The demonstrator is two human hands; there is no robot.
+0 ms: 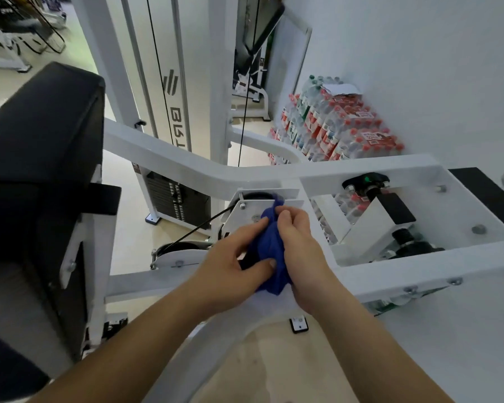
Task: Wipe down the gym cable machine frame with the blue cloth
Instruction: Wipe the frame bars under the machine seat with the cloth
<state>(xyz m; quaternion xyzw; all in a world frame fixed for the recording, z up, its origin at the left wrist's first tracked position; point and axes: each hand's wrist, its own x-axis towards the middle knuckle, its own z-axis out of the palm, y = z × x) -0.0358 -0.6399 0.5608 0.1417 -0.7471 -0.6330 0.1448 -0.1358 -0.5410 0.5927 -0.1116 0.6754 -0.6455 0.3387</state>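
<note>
Bunched into a dark blue wad, the blue cloth [269, 251] is gripped by left hand [236, 263] and right hand [300, 242], apparently against the white frame [274, 173].

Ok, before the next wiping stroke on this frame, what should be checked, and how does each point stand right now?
1. Grip on the blue cloth: ok, the left hand and the right hand both hold it.
2. Cloth spread flat for wiping: not ok, it is bunched up.
3. Cloth at the frame: ok, it is held at the white pulley plate.
4. Hands clear of the black cable: ok, it runs to their left.
5. Cloth clean or damp: cannot tell.
</note>
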